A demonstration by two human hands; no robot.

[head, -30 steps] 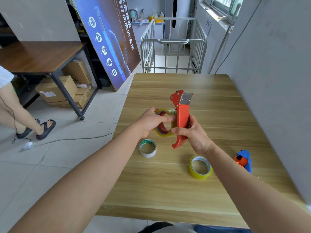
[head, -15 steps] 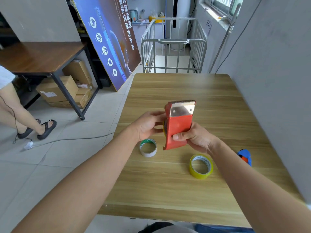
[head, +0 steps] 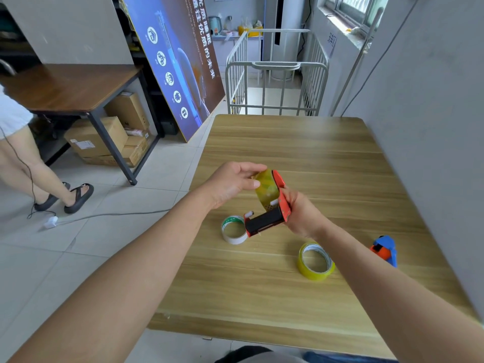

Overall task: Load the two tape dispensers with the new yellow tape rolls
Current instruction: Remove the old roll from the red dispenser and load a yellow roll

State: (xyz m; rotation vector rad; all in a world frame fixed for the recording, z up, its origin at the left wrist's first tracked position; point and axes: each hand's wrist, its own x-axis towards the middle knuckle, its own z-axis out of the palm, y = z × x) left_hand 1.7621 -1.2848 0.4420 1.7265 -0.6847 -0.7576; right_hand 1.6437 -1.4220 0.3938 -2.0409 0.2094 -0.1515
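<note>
Above the wooden table [head: 327, 158] my right hand [head: 301, 213] grips a red tape dispenser [head: 267, 218], tipped on its side with its black roller toward me. A yellow tape roll [head: 265, 188] sits in the dispenser, and my left hand [head: 233, 180] pinches the roll's upper edge with thumb and fingers. A second yellow tape roll [head: 315, 260] lies flat on the table near my right forearm. The other dispenser, blue and orange [head: 385, 250], lies at the right edge, partly hidden by that arm.
An empty white tape core [head: 234, 230] with green print lies flat just below the red dispenser. A grey wall runs along the table's right side. A white metal cart [head: 275, 74] stands beyond the far edge. A person's legs [head: 39, 169] are at the left.
My right hand has turned the red dispenser from blade-up to lying sideways, bringing the yellow roll and black roller into view. My left hand has shifted onto the roll's top.
</note>
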